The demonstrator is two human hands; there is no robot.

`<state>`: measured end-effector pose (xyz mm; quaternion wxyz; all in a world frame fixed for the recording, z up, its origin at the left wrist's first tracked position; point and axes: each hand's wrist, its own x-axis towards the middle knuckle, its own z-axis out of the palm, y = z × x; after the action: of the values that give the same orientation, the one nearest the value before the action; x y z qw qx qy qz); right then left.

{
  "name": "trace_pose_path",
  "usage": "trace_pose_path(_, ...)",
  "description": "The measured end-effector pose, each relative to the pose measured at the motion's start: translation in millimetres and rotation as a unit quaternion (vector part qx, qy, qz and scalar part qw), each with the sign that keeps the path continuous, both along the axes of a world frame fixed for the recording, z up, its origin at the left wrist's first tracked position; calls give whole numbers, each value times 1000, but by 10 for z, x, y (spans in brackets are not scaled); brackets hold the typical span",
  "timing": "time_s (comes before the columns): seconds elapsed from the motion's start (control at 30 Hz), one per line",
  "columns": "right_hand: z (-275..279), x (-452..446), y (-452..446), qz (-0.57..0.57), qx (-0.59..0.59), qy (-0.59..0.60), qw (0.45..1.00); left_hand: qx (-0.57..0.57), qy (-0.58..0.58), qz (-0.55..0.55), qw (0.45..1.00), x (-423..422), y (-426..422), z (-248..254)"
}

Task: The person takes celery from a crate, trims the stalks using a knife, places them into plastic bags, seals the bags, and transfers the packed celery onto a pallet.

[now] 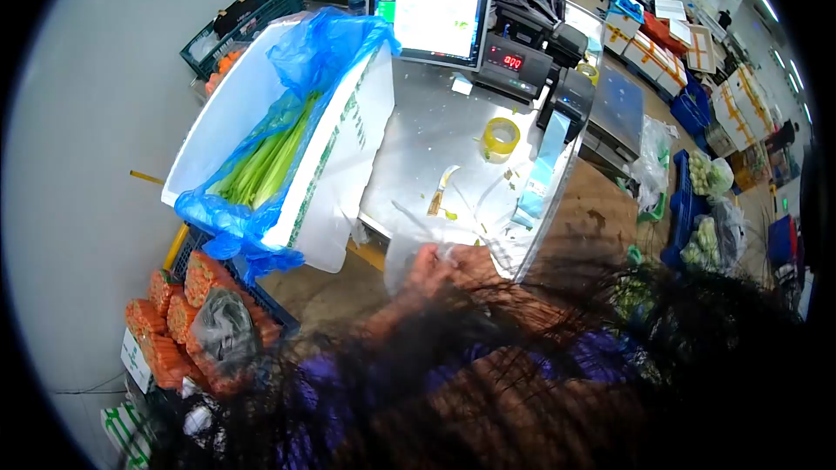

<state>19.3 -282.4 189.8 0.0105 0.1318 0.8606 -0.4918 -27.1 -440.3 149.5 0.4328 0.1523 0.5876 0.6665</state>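
At the near edge of the metal counter, my left hand [425,271] is closed on a thin clear plastic bag [402,251]. Close beside it, my right hand [473,265] also pinches the bag, partly covered by dark strands of hair. Just beyond the hands lies a small curved knife [442,190] with a wooden handle. To the left, a white foam box [353,152] lined with blue plastic [322,48] holds long green celery stalks [272,157].
A screen [431,17], a scale display with red digits [514,61] and a label printer [570,96] stand at the counter's back. A tape roll [500,139] and a label strip [542,170] lie nearer. Bagged carrots [170,322] are stacked lower left.
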Motion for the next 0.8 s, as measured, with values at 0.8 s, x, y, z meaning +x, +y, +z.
trace_pose_path(0.8, -155, 3003, 2956, -272, 192, 185, 924, 188, 206, -505, 817, 1504, 3043, 1250)
